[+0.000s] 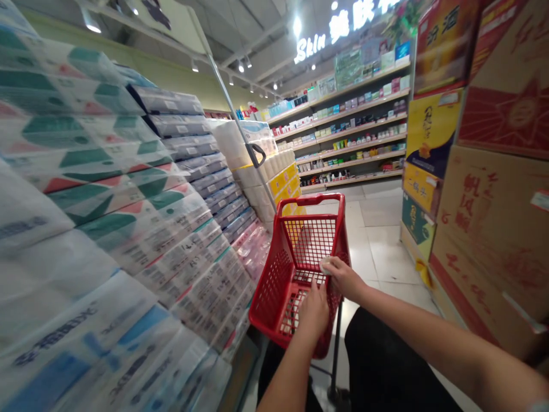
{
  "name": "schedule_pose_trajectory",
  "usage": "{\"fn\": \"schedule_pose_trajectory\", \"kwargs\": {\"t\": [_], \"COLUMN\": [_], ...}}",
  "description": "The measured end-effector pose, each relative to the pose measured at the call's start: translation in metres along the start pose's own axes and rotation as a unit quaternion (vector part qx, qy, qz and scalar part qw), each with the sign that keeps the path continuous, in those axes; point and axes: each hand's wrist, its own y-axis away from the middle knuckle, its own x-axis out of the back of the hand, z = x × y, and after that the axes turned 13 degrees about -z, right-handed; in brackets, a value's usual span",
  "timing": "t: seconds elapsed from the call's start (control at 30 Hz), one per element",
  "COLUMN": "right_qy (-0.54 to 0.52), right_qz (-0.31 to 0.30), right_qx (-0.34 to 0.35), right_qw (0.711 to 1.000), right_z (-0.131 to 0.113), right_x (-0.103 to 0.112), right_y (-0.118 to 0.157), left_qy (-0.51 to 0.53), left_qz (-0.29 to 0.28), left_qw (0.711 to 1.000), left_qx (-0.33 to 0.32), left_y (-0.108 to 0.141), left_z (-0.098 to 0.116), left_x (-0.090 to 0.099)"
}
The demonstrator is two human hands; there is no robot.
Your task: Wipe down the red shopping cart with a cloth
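A red plastic shopping basket cart (274, 269) stands in front of me, with lattice walls and nothing in its basket that I can see. My right hand (345, 277) is closed at the basket's right side, pinching a small whitish wad, perhaps a cloth or tissue (326, 265). Lower and to the left, my left hand (315, 309) is over the near right part of the basket. Its fingers point forward, loosely apart, and nothing shows in them. Whether it touches the rim I cannot tell.
Paper packs in tall stacks (150, 212) line the left, close to the cart. Liquor cartons (493, 229) are piled on the right. A metal pole (227, 94) rises beside the left stacks. Ahead, shelves of cosmetics (351, 126) stand beyond the tiled floor (364, 246).
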Motion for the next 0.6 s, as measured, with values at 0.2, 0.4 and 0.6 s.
{"fn": "schedule_pose_trajectory", "kwargs": {"t": [0.2,0.4,0.6], "right_qy": [0.011,0.056,0.103], "right_qz": [0.008,0.070,0.083], "right_qx": [-0.017,-0.137,-0.227], "right_qw": [1.000,0.986,0.965], "right_z": [0.032,0.074,0.099], "right_x": [0.029,0.072,0.119], "right_y": [0.001,-0.026,-0.047], "left_qy": [-0.035,-0.076,-0.085], "left_qz": [-0.038,-0.042,-0.042], "left_qw": [0.999,0.996,0.994], "left_qx": [-0.005,-0.015,-0.046], "left_y": [-0.002,-0.007,-0.016], "left_z": [0.019,0.013,0.001], "left_x": [-0.011,-0.007,-0.006]}}
